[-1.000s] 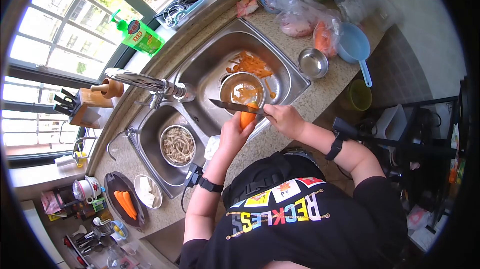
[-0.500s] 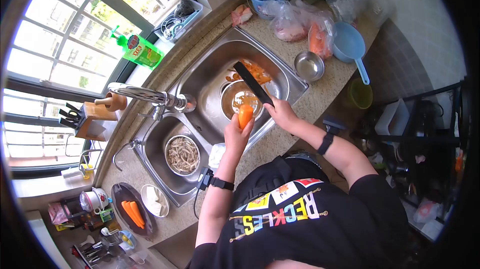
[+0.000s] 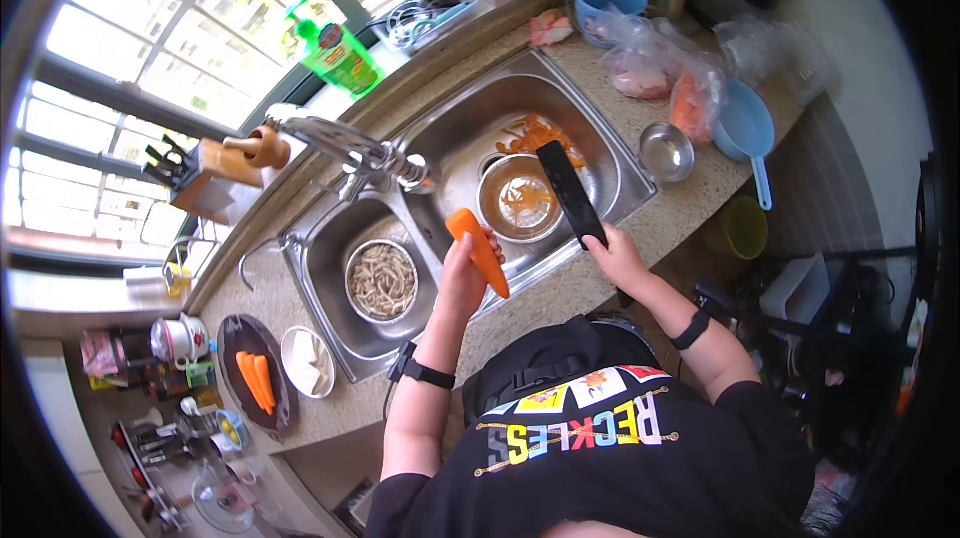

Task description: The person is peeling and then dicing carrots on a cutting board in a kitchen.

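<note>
My left hand (image 3: 462, 281) is closed around a peeled-looking carrot (image 3: 480, 253), held tilted above the divider and front edge of the double sink (image 3: 440, 188). My right hand (image 3: 615, 256) grips a long, flat black knife (image 3: 568, 193), its blade pointing away from me. Knife and carrot are apart. Beneath the blade, a round metal bowl (image 3: 490, 200) in the larger basin holds water and some orange peel. More carrot peelings (image 3: 545, 136) lie on the basin floor behind it. Further left, several carrots (image 3: 257, 383) rest on a dark oval board (image 3: 232, 338).
In the smaller basin sits a metal bowl of pale strips (image 3: 381, 280). A white dish (image 3: 307, 362) of white pieces stands beside the board. The faucet (image 3: 370, 153) arches at the back. At right are a small metal bowl (image 3: 667, 151), a blue ladle (image 3: 745, 123) and plastic bags (image 3: 640, 68).
My left hand has moved left, away from the bowl, and turned the carrot so its length shows. The knife has separated from the carrot. The whole view has shifted.
</note>
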A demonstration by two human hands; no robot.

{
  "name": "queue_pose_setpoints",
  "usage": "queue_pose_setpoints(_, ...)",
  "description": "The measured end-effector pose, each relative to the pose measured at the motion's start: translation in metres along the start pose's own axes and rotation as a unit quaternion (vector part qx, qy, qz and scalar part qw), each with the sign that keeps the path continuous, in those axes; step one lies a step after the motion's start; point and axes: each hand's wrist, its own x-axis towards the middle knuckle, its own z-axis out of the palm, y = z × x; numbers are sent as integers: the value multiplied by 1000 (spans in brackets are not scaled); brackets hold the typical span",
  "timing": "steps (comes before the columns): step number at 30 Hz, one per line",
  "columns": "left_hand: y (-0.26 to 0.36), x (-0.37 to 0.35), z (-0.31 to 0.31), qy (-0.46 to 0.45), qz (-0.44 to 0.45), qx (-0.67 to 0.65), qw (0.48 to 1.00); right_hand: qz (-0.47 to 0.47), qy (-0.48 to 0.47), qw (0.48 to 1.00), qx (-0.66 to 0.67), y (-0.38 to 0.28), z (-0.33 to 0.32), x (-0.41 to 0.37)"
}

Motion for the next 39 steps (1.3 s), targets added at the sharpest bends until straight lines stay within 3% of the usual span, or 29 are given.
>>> queue_pose_setpoints(1,3,0,-4,-22,-22,-91,995,-5,-11,1000,-1,-1,0,0)
queue_pose_setpoints(4,12,-3,-13,-46,-2,-187,981,61,-37,997,41,-1,1,-2)
queue_pose_setpoints(8,33,-8,-31,19,51,-182,982,50,-44,997,37,13,4,-5)
queue_pose_setpoints(11,68,-8,-67,170,101,62,978,86,-66,992,64,7,5,-8)
queue_pose_setpoints(16,154,-7,-120,295,174,204,917,121,-89,979,137,6,12,-13)
queue_pose_setpoints(21,215,29,-185,233,193,29,953,154,-88,977,122,-6,23,-22)
queue_pose_setpoints(26,232,64,-192,227,239,-82,941,165,-89,977,104,-15,28,-30)
queue_pose_setpoints(28,237,72,-197,132,236,-144,952,159,-87,978,102,-20,29,-32)
queue_pose_setpoints(32,235,84,-215,138,270,-160,940,168,-82,978,97,-12,34,-34)
queue_pose_setpoints(34,236,83,-219,129,263,-163,942,110,-75,991,9,-11,38,-33)
queue_pose_setpoints(37,236,77,-222,134,252,-165,944,143,-109,983,41,-27,41,-28)
queue_pose_setpoints(39,234,75,-225,154,226,-126,954,107,-114,988,20,-22,46,-25)
